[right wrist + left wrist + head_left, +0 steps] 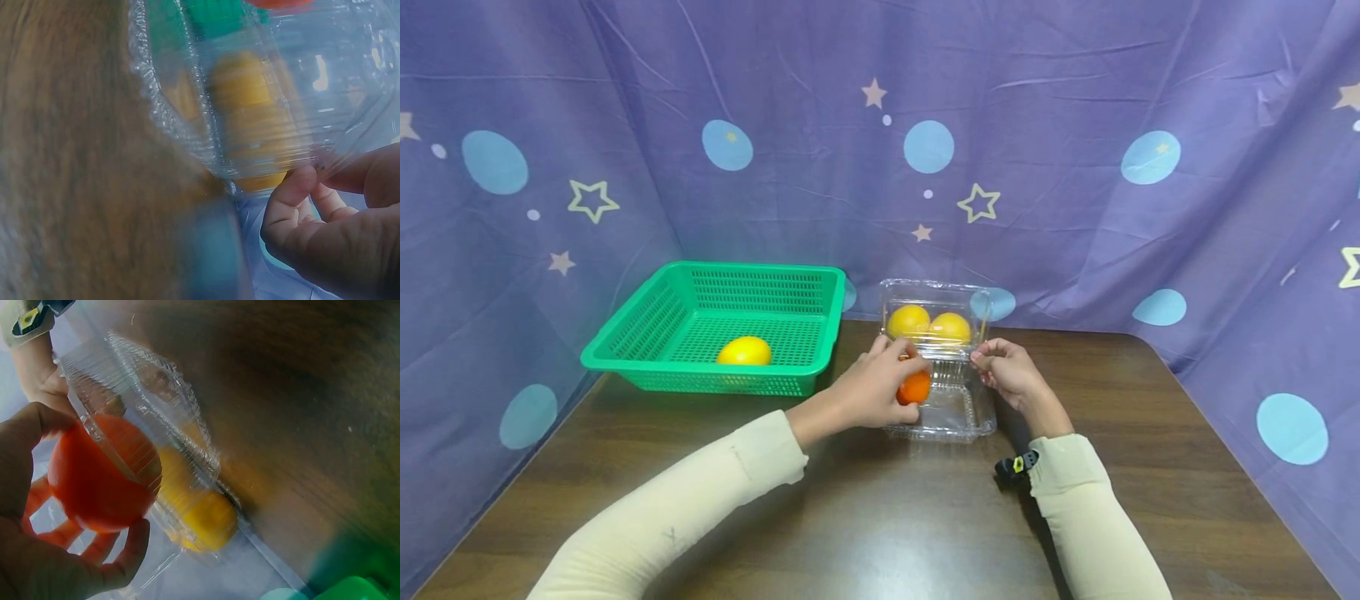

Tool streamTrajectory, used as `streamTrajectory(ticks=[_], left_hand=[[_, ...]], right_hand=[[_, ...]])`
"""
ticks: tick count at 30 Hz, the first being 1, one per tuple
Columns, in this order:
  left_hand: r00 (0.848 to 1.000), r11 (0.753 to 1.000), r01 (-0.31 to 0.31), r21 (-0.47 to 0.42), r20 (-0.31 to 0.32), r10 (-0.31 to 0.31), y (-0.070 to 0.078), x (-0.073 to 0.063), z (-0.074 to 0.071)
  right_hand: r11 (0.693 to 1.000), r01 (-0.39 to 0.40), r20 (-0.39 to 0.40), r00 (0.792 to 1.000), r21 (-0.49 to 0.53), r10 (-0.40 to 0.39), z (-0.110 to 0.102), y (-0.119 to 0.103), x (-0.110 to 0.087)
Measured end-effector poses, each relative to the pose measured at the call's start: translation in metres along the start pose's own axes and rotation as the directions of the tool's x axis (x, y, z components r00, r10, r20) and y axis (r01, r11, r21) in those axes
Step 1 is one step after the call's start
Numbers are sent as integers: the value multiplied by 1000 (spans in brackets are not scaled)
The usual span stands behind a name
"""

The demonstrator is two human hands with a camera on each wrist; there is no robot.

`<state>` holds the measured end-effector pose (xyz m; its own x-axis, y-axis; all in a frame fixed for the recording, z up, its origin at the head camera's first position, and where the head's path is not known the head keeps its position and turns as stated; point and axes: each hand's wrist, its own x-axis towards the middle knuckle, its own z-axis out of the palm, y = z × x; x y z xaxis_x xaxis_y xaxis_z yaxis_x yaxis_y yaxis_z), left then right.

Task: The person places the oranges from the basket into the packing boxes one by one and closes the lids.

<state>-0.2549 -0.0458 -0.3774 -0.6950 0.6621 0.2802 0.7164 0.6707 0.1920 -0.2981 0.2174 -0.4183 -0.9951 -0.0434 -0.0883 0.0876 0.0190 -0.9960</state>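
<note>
A red-orange tomato (103, 475) is in my left hand (868, 387), with the thumb and fingers curled round it. It is at the left side of a clear plastic clamshell container (955, 408), partly overlapped by the clear plastic in the left wrist view. The container stands unfolded, its far half raised. Two yellow round fruits (951, 329) show through that far half, side by side. On the right, my right hand (1011, 371) pinches the container's edge between thumb and fingers, close to the fold; the right wrist view shows the fingertips (300, 181) at the clear plastic.
Left of the container stands a green slotted basket (647, 367) with one yellow fruit (745, 351) inside. Both stand on a brown wooden table (880, 517). A purple curtain (1030, 108) with stars and dots hangs right behind the table's far edge.
</note>
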Motion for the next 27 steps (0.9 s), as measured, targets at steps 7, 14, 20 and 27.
streamTrajectory(ticks=[7, 14, 20, 27], left_hand=[[995, 997, -76, -13, 63, 77, -2, 7, 8], [988, 997, -80, 0, 136, 80, -3, 13, 9], [975, 996, -94, 7, 204, 91, -3, 19, 9], [971, 993, -109, 40, 218, 97, -4, 23, 10]], right_hand=[[1000, 17, -21, 1000, 0, -17, -2, 1, -1], [1000, 25, -29, 999, -7, -25, -4, 2, 0], [999, 17, -43, 999, -44, -19, -4, 2, 0], [998, 15, -50, 999, -58, -18, -6, 2, 1]])
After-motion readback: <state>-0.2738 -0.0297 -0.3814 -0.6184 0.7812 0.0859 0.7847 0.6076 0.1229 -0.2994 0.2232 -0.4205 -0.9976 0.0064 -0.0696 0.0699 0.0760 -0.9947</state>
